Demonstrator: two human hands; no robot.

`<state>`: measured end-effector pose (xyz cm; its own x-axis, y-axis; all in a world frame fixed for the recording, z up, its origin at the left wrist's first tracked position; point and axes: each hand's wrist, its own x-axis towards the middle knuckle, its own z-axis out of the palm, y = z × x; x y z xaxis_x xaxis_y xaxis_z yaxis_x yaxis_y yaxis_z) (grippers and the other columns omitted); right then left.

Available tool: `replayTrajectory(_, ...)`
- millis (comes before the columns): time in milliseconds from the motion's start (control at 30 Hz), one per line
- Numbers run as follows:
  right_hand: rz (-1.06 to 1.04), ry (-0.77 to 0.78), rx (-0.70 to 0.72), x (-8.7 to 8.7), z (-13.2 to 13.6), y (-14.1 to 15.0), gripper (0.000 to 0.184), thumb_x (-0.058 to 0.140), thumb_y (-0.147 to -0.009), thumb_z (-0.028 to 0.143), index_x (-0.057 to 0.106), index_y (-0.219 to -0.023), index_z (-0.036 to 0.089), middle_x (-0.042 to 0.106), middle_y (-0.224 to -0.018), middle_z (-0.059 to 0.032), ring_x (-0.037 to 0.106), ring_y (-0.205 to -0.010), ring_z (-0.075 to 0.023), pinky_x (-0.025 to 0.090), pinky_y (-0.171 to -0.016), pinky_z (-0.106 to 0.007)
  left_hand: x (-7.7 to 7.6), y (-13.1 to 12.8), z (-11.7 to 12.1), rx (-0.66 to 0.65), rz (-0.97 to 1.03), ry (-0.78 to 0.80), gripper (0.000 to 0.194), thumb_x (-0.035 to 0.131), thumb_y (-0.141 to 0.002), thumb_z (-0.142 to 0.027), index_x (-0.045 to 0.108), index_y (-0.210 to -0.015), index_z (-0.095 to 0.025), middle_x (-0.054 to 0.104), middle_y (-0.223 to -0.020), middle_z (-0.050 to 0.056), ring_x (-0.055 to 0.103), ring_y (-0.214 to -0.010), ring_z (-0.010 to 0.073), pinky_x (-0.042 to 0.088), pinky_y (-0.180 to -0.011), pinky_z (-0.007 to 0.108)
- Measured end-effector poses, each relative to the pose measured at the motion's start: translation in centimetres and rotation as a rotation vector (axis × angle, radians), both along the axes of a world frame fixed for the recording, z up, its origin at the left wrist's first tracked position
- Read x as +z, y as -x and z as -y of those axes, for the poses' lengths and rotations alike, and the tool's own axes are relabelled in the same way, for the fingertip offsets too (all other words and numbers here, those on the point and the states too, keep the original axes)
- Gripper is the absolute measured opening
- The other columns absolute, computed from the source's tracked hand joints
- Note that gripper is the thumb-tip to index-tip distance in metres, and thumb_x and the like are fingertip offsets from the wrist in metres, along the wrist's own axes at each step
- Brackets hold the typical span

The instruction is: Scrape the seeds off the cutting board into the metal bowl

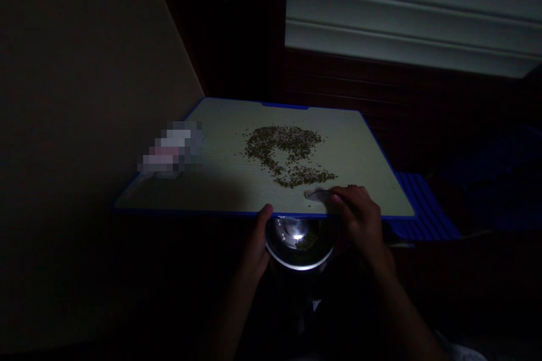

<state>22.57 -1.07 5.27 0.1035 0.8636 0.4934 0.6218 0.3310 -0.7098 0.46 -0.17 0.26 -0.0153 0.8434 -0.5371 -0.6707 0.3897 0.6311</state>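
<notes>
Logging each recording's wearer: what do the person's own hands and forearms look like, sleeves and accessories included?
The left hand and right hand are bare, with no gloves. No sleeve shows on either visible forearm; a pale patch at the lower right may be clothing. It is too dark to rule out rings or markings.

Very dim, with deep black shadows, one bright glint in the metal bowl (298,259), and a pixelated patch.
</notes>
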Motion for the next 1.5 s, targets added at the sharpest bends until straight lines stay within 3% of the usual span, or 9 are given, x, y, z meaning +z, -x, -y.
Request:
replayTrajectory(133, -0.002, 0.012, 0.041, 0.1, 0.1, -0.2, 0.017, 0.066, -0.099, 0.036, 0.080, -0.107, 0.029, 0.079, -0.099, -0.0047, 0.067, -0.095, -0.0266, 0.051, -0.087, -0.047, 0.2, 0.0, 0.1, -0.006, -0.004, 0.025, 0.047, 0.080, -0.086, -0.044, 0.074, -0.120, -0.012, 0.079, -0.125, 0.016, 0.068, -0.129, 0.0335, 0.053, -0.111, 0.041)
replayTrajectory(333, 0.000, 0.017, 0.084, 0.0, 0.4, -0.3, 0.015, 0.069, -0.098, 0.037, 0.080, -0.108, 0.032, 0.082, -0.104, -0.0026, 0.070, -0.100, -0.0267, 0.045, -0.105, -0.056, 0.1, 0.1, 0.1, -0.010, -0.002, 0.029, 0.051, 0.083, -0.082, -0.046, 0.074, -0.118, -0.011, 0.080, -0.119, 0.016, 0.069, -0.127, 0.0335, 0.055, -0.108, 0.040)
replayTrajectory(600, -0.020, 0.025, 0.152, -0.1, 0.5, -0.6, 0.012, 0.069, -0.097, 0.036, 0.080, -0.102, 0.034, 0.080, -0.095, -0.0003, 0.071, -0.093, -0.0254, 0.040, -0.115, -0.062, -0.1, 0.1, 0.0, -0.006, -0.038, 0.073, 0.041, 0.083, -0.082, -0.046, 0.077, -0.104, -0.012, 0.083, -0.102, 0.014, 0.076, -0.111, 0.0319, 0.058, -0.102, 0.041)
replayTrajectory(700, -0.047, 0.019, 0.121, -0.2, 0.5, -0.6, 0.013, 0.069, -0.098, 0.037, 0.079, -0.103, 0.031, 0.080, -0.097, -0.0024, 0.070, -0.096, -0.0261, 0.043, -0.111, -0.058, 0.1, 0.0, 0.0, -0.015, -0.017, 0.069, 0.037, 0.077, -0.088, -0.043, 0.077, -0.107, -0.011, 0.083, -0.107, 0.014, 0.076, -0.112, 0.0314, 0.057, -0.105, 0.041)
replayTrajectory(900, -0.048, 0.002, -0.040, -0.1, -0.1, 0.2, 0.020, 0.063, -0.100, 0.036, 0.078, -0.111, 0.027, 0.076, -0.101, -0.0074, 0.066, -0.098, -0.0279, 0.052, -0.086, -0.047, 0.2, -0.1, 0.1, 0.017, -0.010, 0.006, 0.038, 0.076, -0.090, -0.039, 0.074, -0.118, -0.013, 0.080, -0.123, 0.013, 0.072, -0.122, 0.0295, 0.053, -0.111, 0.040)
replayTrajectory(1067, 0.016, 0.027, 0.045, 0.1, -0.2, 0.3, 0.018, 0.064, -0.101, 0.035, 0.078, -0.111, 0.030, 0.078, -0.100, -0.0056, 0.066, -0.097, -0.0272, 0.051, -0.088, -0.047, 0.2, 0.0, 0.1, 0.014, -0.011, 0.025, 0.038, 0.080, -0.087, -0.041, 0.077, -0.113, -0.014, 0.081, -0.115, 0.014, 0.072, -0.121, 0.0323, 0.054, -0.110, 0.042)
replayTrajectory(1233, 0.015, 0.048, 0.219, 0.2, 0.0, -0.5, 0.014, 0.067, -0.099, 0.036, 0.079, -0.106, 0.032, 0.080, -0.098, -0.0015, 0.070, -0.096, -0.0251, 0.045, -0.107, -0.055, 0.5, 0.0, 0.1, -0.026, -0.014, 0.084, 0.040, 0.080, -0.085, -0.045, 0.077, -0.106, -0.011, 0.083, -0.102, 0.014, 0.077, -0.107, 0.0314, 0.058, -0.100, 0.041)
replayTrajectory(1367, -0.009, 0.054, 0.241, -0.1, -0.1, -0.8, 0.013, 0.068, -0.098, 0.038, 0.080, -0.101, 0.033, 0.080, -0.095, -0.0002, 0.072, -0.094, -0.0247, 0.041, -0.114, -0.058, 0.5, 0.0, 0.0, -0.006, -0.034, 0.133, 0.035, 0.080, -0.087, -0.042, 0.076, -0.101, -0.010, 0.082, -0.095, 0.012, 0.078, -0.093, 0.0272, 0.060, -0.092, 0.037)
replayTrajectory(1500, -0.015, 0.044, 0.240, -0.2, 0.1, -0.8, 0.013, 0.069, -0.098, 0.038, 0.080, -0.102, 0.032, 0.080, -0.096, -0.0009, 0.072, -0.095, -0.0246, 0.042, -0.114, -0.057, 0.3, 0.0, 0.0, -0.008, -0.033, 0.106, 0.034, 0.079, -0.087, -0.042, 0.076, -0.101, -0.011, 0.083, -0.095, 0.012, 0.078, -0.093, 0.0269, 0.059, -0.095, 0.038)
